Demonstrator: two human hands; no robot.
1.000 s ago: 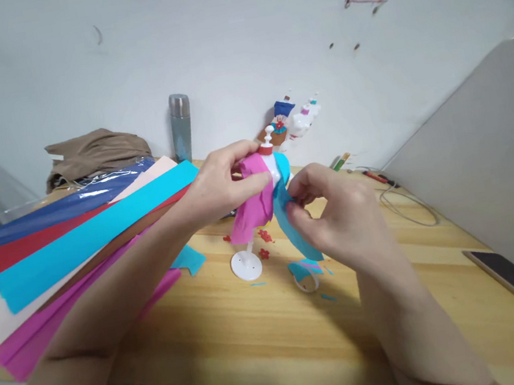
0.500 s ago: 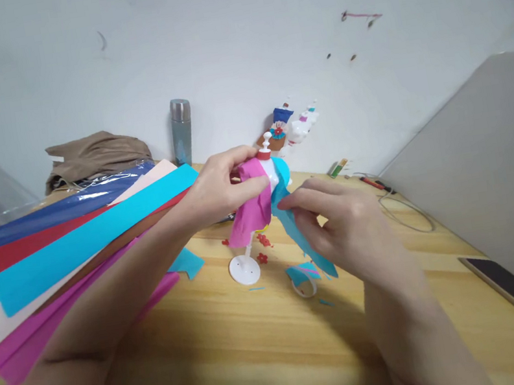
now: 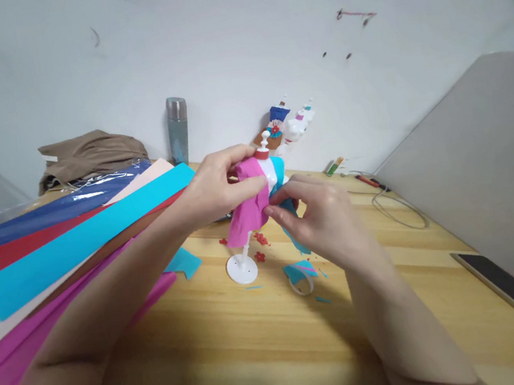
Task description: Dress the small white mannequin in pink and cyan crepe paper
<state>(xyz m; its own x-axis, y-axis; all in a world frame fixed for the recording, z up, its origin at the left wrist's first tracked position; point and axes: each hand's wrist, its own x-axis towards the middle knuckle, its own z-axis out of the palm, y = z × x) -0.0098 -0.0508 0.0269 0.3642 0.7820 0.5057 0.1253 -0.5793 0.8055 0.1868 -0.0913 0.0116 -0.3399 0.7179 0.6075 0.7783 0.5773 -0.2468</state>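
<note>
A small white dress form (image 3: 271, 176) with a red collar stands tilted on a round white base (image 3: 242, 269). Pink crepe paper (image 3: 247, 216) drapes one side of it, and blue crepe paper (image 3: 279, 169) covers the other, hanging down behind my fingers. My left hand (image 3: 229, 177) is closed around the form's upper part, thumb pressing the pink paper to its front. At the waist, where the two colours meet, my right hand (image 3: 312, 213) pinches the blue paper; its fingertips touch the pink edge and partly hide what they grip.
Crepe paper strips (image 3: 72, 240) lie under my left forearm. Red paper flowers (image 3: 259, 239), blue scraps (image 3: 299, 269) and a white ring (image 3: 302, 287) lie near the base. Behind stand a thermos (image 3: 179, 133) and decorated figures (image 3: 280, 119). A phone (image 3: 511, 294) is right, near a cable (image 3: 399, 215).
My right hand has moved left and in against the form's waist, folding the blue paper inward; its loose end hangs closer to the form. My left hand keeps its grip.
</note>
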